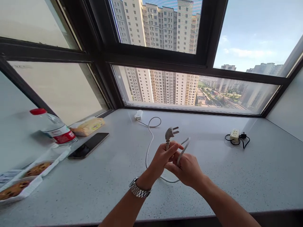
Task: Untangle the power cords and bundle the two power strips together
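Gripping a plug [170,133] upright, the left hand [162,157] pinches its neck while the right hand [187,168], at four o'clock, clasps the looped cord [149,145].

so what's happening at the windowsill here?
A person holds a white power cable in both hands above the stone sill. The left hand grips it just below the three-pin plug, which points up; the right hand holds a bend of the cord. The cable trails back to a white adapter by the window. A phone and water bottle lie to the left.
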Action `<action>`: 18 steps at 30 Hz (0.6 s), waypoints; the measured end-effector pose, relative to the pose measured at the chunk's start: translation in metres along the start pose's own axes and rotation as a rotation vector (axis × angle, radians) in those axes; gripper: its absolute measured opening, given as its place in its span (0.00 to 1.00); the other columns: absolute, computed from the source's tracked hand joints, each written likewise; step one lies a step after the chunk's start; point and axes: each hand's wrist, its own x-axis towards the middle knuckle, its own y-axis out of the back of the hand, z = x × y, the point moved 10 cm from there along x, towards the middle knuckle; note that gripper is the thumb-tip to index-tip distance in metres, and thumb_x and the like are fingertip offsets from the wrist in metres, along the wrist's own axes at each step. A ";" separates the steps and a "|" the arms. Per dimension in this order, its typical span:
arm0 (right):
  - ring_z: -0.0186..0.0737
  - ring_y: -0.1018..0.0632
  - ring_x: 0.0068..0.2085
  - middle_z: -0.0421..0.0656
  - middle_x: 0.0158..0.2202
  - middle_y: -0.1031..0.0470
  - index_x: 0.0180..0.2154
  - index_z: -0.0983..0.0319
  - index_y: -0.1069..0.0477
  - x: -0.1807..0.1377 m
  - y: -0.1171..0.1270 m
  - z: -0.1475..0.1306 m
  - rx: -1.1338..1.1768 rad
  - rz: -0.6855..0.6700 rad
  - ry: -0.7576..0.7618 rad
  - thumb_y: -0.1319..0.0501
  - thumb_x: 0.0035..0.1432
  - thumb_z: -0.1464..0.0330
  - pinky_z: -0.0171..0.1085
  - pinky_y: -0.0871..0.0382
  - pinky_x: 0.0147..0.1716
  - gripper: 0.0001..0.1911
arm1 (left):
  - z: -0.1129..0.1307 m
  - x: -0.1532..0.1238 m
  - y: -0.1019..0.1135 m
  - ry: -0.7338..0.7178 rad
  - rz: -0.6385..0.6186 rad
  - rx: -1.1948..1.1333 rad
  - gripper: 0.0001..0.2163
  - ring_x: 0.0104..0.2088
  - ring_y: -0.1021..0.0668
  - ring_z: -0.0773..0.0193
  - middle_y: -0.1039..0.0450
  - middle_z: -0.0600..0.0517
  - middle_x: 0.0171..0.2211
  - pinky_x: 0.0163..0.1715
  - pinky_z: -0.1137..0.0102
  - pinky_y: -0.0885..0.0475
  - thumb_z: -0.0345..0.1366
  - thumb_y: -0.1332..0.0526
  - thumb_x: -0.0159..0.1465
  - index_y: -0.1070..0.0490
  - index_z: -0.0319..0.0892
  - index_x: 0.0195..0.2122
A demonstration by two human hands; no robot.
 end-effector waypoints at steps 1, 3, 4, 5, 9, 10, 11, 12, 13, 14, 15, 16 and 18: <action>0.31 0.36 0.21 0.38 0.20 0.34 0.25 0.62 0.35 0.002 -0.004 0.003 0.014 -0.023 -0.013 0.46 0.59 0.49 0.32 0.51 0.21 0.24 | 0.009 -0.002 0.002 -0.021 -0.014 0.081 0.22 0.19 0.39 0.71 0.42 0.56 0.18 0.19 0.75 0.44 0.56 0.37 0.51 0.31 0.38 0.24; 0.31 0.33 0.22 0.38 0.19 0.31 0.23 0.62 0.33 0.007 -0.015 0.007 0.056 -0.080 -0.033 0.41 0.56 0.49 0.32 0.50 0.21 0.23 | 0.024 -0.004 0.003 -0.060 -0.060 0.259 0.19 0.21 0.39 0.70 0.42 0.56 0.20 0.20 0.74 0.44 0.52 0.37 0.52 0.32 0.38 0.21; 0.32 0.32 0.22 0.38 0.19 0.31 0.22 0.62 0.32 0.009 -0.021 0.006 0.078 -0.110 -0.033 0.40 0.54 0.50 0.32 0.49 0.21 0.23 | 0.029 -0.005 0.001 -0.072 -0.087 0.343 0.18 0.21 0.40 0.70 0.42 0.56 0.20 0.21 0.74 0.45 0.51 0.38 0.53 0.33 0.38 0.22; 0.32 0.32 0.22 0.38 0.19 0.30 0.22 0.62 0.31 0.010 -0.026 0.004 0.094 -0.130 -0.023 0.39 0.54 0.51 0.32 0.49 0.21 0.22 | 0.032 -0.005 -0.001 -0.076 -0.113 0.426 0.18 0.22 0.40 0.70 0.43 0.57 0.20 0.22 0.74 0.45 0.50 0.38 0.53 0.33 0.38 0.23; 0.36 0.28 0.26 0.41 0.26 0.25 0.29 0.60 0.26 0.012 -0.024 -0.002 0.058 -0.083 0.002 0.35 0.52 0.59 0.32 0.48 0.20 0.11 | 0.026 -0.004 -0.005 -0.076 -0.159 0.688 0.17 0.22 0.41 0.69 0.46 0.58 0.19 0.21 0.75 0.47 0.48 0.35 0.49 0.36 0.39 0.21; 0.37 0.28 0.26 0.41 0.27 0.24 0.29 0.60 0.26 0.011 -0.022 -0.001 0.034 -0.073 -0.016 0.34 0.51 0.59 0.33 0.48 0.20 0.10 | 0.023 -0.003 -0.004 -0.078 -0.151 0.689 0.17 0.22 0.41 0.69 0.46 0.58 0.19 0.21 0.75 0.47 0.47 0.36 0.50 0.38 0.39 0.20; 0.37 0.28 0.25 0.42 0.27 0.25 0.29 0.60 0.26 0.010 -0.021 0.001 0.019 -0.077 -0.042 0.33 0.50 0.59 0.33 0.48 0.20 0.11 | 0.019 -0.002 -0.004 -0.075 -0.139 0.657 0.17 0.21 0.41 0.69 0.46 0.58 0.18 0.20 0.75 0.47 0.47 0.38 0.52 0.39 0.40 0.19; 0.38 0.28 0.24 0.42 0.26 0.25 0.28 0.61 0.26 0.009 -0.022 0.004 0.022 -0.086 -0.067 0.33 0.48 0.58 0.33 0.47 0.20 0.13 | 0.017 -0.001 -0.003 -0.068 -0.121 0.596 0.16 0.20 0.40 0.70 0.46 0.58 0.18 0.20 0.75 0.46 0.46 0.39 0.54 0.39 0.40 0.19; 0.38 0.28 0.24 0.42 0.25 0.25 0.29 0.61 0.27 0.009 -0.022 0.005 0.051 -0.090 -0.077 0.32 0.47 0.56 0.33 0.46 0.20 0.15 | 0.015 0.000 -0.002 -0.055 -0.103 0.519 0.16 0.19 0.39 0.70 0.45 0.58 0.17 0.19 0.75 0.46 0.46 0.40 0.55 0.40 0.40 0.20; 0.39 0.28 0.25 0.43 0.26 0.25 0.29 0.61 0.27 0.009 -0.023 0.005 0.111 -0.083 -0.062 0.32 0.46 0.54 0.33 0.44 0.21 0.17 | 0.014 0.000 -0.001 -0.035 -0.081 0.436 0.16 0.18 0.39 0.70 0.46 0.58 0.17 0.18 0.75 0.46 0.46 0.41 0.56 0.39 0.40 0.21; 0.39 0.27 0.27 0.43 0.28 0.25 0.31 0.61 0.27 0.011 -0.024 0.004 0.206 -0.066 -0.027 0.32 0.45 0.54 0.34 0.41 0.23 0.18 | 0.014 0.000 -0.001 -0.013 -0.058 0.350 0.16 0.16 0.40 0.71 0.46 0.59 0.16 0.16 0.75 0.46 0.47 0.41 0.56 0.39 0.40 0.21; 0.39 0.27 0.29 0.43 0.30 0.25 0.32 0.62 0.28 0.013 -0.024 0.002 0.325 -0.038 0.018 0.33 0.46 0.53 0.34 0.39 0.25 0.19 | 0.017 0.000 -0.002 0.004 -0.040 0.259 0.17 0.15 0.41 0.72 0.46 0.59 0.16 0.14 0.76 0.47 0.49 0.41 0.57 0.39 0.40 0.22; 0.38 0.27 0.31 0.42 0.31 0.26 0.31 0.62 0.30 0.019 -0.027 0.003 0.611 0.012 0.094 0.35 0.47 0.52 0.35 0.35 0.30 0.20 | 0.032 -0.001 -0.005 0.000 -0.016 0.044 0.18 0.15 0.40 0.72 0.45 0.59 0.16 0.13 0.77 0.46 0.50 0.41 0.57 0.39 0.40 0.22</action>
